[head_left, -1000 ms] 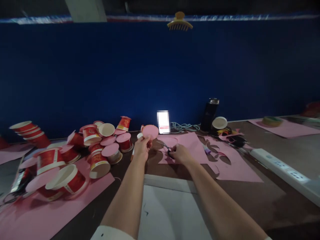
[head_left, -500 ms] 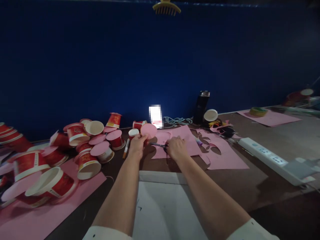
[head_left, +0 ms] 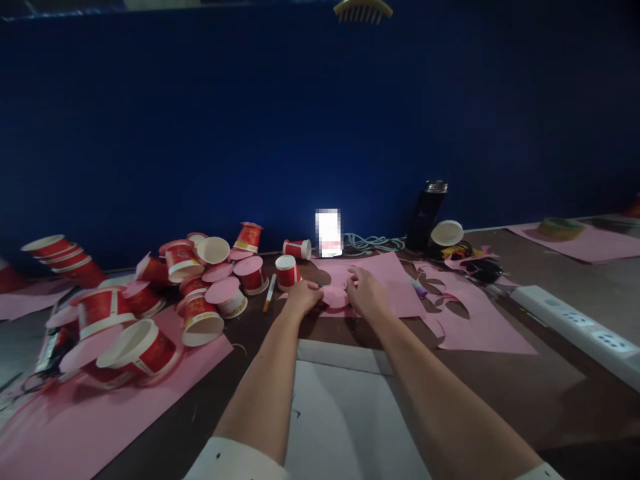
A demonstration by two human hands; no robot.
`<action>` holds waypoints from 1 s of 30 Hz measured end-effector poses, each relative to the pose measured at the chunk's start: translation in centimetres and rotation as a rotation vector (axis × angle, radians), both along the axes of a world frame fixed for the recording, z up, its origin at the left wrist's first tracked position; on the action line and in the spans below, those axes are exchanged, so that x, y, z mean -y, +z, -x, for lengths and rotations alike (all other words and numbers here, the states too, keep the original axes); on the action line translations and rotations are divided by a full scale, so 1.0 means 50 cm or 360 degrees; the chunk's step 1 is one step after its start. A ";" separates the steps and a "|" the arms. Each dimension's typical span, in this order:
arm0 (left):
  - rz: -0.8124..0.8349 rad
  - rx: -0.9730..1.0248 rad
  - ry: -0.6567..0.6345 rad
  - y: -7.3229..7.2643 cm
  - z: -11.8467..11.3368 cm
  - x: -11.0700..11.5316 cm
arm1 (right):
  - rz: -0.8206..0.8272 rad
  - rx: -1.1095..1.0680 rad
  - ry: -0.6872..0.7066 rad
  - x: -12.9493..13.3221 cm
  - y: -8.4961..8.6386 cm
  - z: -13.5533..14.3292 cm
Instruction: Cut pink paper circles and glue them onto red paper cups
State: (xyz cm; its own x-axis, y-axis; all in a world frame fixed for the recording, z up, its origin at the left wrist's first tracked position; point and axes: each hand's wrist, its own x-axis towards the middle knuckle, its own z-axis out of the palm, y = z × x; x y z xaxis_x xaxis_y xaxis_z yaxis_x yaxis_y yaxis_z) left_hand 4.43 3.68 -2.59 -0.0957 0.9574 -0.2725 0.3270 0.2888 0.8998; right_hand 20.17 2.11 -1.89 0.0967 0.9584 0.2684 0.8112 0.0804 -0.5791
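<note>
A round pink paper disc [head_left: 334, 297] lies low between my hands, over the near edge of a larger pink paper sheet [head_left: 400, 290]. My left hand [head_left: 303, 298] pinches the disc's left edge between thumb and fingers. At its right edge is my right hand [head_left: 369, 295], fingers apart, with the fingertips close to or touching the paper. Scissors cannot be made out clearly now. Just behind my left hand stands a red and white paper cup [head_left: 288, 272]. An orange and white marker [head_left: 270, 293] lies to the left.
Several red paper cups [head_left: 155, 350], some with pink discs on them, crowd the left side. Cut pink paper [head_left: 490, 327], a power strip [head_left: 575, 320] and a tape roll [head_left: 560, 229] lie rightward. A black bottle [head_left: 425, 217], cable [head_left: 373, 243] and bright screen [head_left: 329, 232] are behind.
The disc has come down from upright to low between my hands. My right hand has left the scissors' handles and moved to the disc's right edge. The view has shifted left.
</note>
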 end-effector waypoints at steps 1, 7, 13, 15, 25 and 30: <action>0.0019 -0.0104 -0.0015 0.009 0.005 0.004 | -0.0011 -0.0004 0.0001 0.001 0.001 0.000; -0.0102 -0.1373 0.0080 0.090 0.099 0.038 | -0.0121 0.0047 0.0002 0.012 0.008 0.003; 0.0240 -0.1615 0.0169 0.059 0.161 0.045 | -0.0114 0.0085 0.0031 0.018 0.014 0.005; 0.0223 -0.1643 0.0125 0.046 0.163 0.043 | -0.0119 0.0074 0.0028 0.016 0.012 0.003; -0.0571 -0.1518 0.0443 0.088 0.131 0.136 | -0.0091 -0.0622 0.0185 0.000 0.010 0.004; -0.0797 -0.0908 0.0030 0.070 0.015 0.146 | 0.0339 -0.1154 0.0766 0.010 0.024 0.020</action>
